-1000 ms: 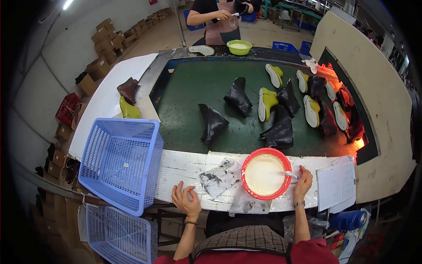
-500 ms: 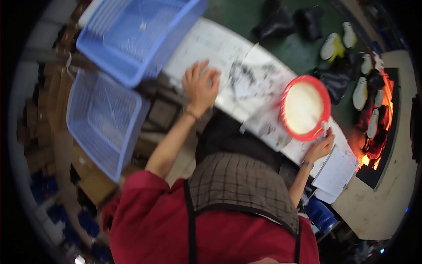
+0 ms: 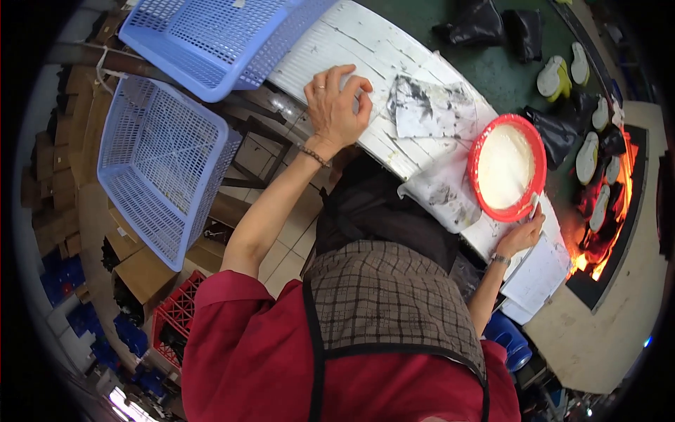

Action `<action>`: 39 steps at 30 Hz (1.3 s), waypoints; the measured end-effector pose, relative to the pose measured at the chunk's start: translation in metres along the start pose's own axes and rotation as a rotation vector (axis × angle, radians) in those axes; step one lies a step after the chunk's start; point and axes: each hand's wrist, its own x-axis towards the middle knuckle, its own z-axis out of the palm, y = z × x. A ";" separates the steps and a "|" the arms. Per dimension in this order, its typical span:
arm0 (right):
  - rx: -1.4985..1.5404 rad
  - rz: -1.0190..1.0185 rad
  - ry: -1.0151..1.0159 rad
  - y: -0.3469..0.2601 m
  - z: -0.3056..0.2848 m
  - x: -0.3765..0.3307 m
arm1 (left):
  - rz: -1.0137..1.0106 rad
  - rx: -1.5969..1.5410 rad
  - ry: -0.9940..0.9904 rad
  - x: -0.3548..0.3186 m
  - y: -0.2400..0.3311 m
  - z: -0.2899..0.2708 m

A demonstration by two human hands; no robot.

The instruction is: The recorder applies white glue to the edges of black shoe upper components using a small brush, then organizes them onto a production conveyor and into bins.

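Note:
Over the white bench top, my left hand (image 3: 339, 105) is raised with fingers bent and apart, and nothing shows in it. My right hand (image 3: 520, 235) is closed at the near rim of a red bowl (image 3: 475, 158). A thin pale handle (image 3: 535, 203) sticks up from its fingers against that rim; what is on its other end cannot be seen. Creamy white liquid (image 3: 505, 167) fills much of the bowl. Beside the bowl lies a white sheet (image 3: 429, 112) with black smudges, and a second stained sheet (image 3: 443, 193) hangs over the bench's near edge.
Two blue plastic baskets (image 3: 228, 67) (image 3: 116, 151) stand at the left. Beyond the bench, a green belt (image 3: 492, 77) carries black boot uppers (image 3: 478, 24) and pale soles (image 3: 586, 158) toward a glowing orange opening (image 3: 622, 204). Papers (image 3: 538, 274) lie by my right wrist.
The view has shifted a little, moving the bench and bowl within the picture. My left hand's fingers have changed their bend slightly. My right hand stays at the bowl's rim.

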 end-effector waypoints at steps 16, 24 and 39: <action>-0.507 -0.107 0.040 0.008 -0.053 -0.014 | -0.002 -0.045 -0.216 0.007 0.024 -0.010; -0.671 -0.103 -0.014 0.000 -0.044 -0.005 | 0.018 -0.005 -0.372 0.016 0.017 -0.017; -0.725 -0.132 0.090 0.014 -0.049 0.000 | -0.412 -0.416 -0.203 0.458 -0.126 0.076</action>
